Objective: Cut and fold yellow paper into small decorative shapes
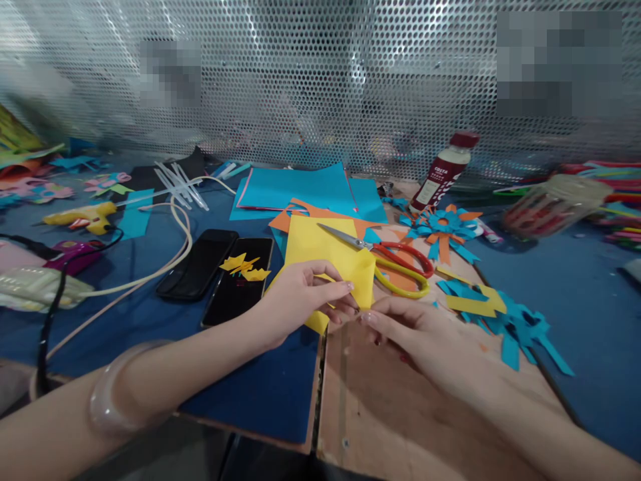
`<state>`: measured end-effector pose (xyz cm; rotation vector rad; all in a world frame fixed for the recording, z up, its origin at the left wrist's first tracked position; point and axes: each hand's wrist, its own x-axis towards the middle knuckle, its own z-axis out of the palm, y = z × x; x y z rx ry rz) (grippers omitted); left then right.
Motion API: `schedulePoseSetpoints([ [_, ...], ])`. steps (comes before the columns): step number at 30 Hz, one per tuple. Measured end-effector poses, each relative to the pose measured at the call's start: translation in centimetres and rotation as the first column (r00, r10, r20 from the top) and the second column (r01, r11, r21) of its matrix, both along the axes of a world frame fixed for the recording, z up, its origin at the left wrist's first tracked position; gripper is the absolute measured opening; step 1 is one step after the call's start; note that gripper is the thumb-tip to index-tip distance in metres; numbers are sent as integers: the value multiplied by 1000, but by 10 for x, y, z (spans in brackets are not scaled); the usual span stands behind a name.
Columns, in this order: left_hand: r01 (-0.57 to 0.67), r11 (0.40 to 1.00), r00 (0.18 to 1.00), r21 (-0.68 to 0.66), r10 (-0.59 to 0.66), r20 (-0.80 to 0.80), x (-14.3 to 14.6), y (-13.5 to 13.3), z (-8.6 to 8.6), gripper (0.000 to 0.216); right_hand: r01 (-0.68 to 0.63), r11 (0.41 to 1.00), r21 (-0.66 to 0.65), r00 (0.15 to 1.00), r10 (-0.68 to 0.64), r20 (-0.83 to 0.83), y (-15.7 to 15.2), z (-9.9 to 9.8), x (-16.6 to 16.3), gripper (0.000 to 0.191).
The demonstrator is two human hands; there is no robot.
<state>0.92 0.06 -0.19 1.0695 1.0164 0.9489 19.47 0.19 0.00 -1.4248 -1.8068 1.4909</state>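
Between my two hands is a small piece of yellow paper (364,280), pinched near its lower end. My left hand (313,290) is closed on its left edge, thumb and fingers together. At the lower corner my right hand (400,324) grips the same piece between thumb and fingertips. Behind it, a larger yellow sheet (313,237) lies on the table, partly covered by my left hand. Scissors (395,257) with red and yellow handles rest on that sheet, blades pointing left.
Blue sheets (300,190) lie at the back. Two phones (197,264) are on the left, one under yellow paper cutouts (245,267). A yellow glue gun (83,217) and cables lie farther left. A bottle (445,170), blue-orange paper flower (443,227) and plastic jar (555,204) stand right.
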Motion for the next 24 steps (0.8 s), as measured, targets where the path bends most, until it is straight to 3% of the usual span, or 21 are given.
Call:
schedulePoseSetpoints([
  [5, -4, 998, 999, 70, 7, -40, 0, -1, 1, 18, 10, 1000, 1, 1000, -10, 11, 1, -2, 2, 30],
  [10, -7, 997, 998, 79, 12, -61, -1, -1, 2, 17, 8, 1000, -29, 995, -11, -97, 4, -7, 6, 39],
  [14, 2, 997, 998, 76, 3, -62, -1, -1, 1, 19, -29, 998, -53, 990, 21, -139, 5, -10, 7, 32],
  [24, 8, 998, 1000, 62, -6, -30, 0, 0, -1, 20, -40, 999, 26, 996, 42, -73, 5, -8, 5, 29],
])
